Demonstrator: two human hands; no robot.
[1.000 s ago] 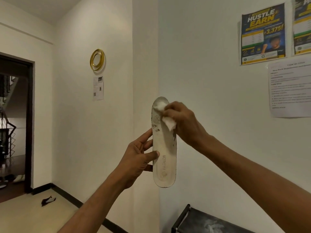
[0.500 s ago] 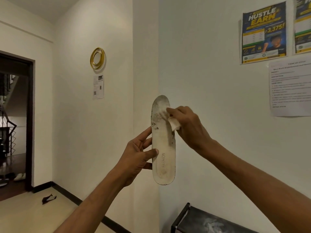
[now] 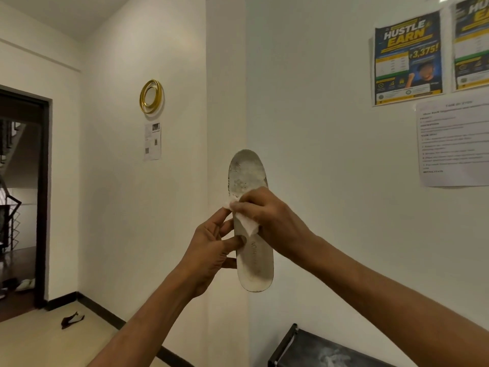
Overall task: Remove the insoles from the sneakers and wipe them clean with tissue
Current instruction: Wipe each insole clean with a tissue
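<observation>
The left hand (image 3: 211, 250) grips the white insole (image 3: 251, 234) upright in the air before the wall corner — thumb pressed across its printed face, fingers curled behind its left edge. The right hand (image 3: 267, 218) pinches a crumpled tissue (image 3: 244, 221) against the insole's middle, just above that thumb. The toe end looks grey and speckled — perhaps dirt. A dark rack (image 3: 304, 350) sits low right.

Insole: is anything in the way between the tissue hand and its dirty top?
Nothing visible is. The right hand presses the tissue on the insole at its middle, and the dirty toe end just above lies bare. The left hand holds the lower edge, out of the way.
</observation>
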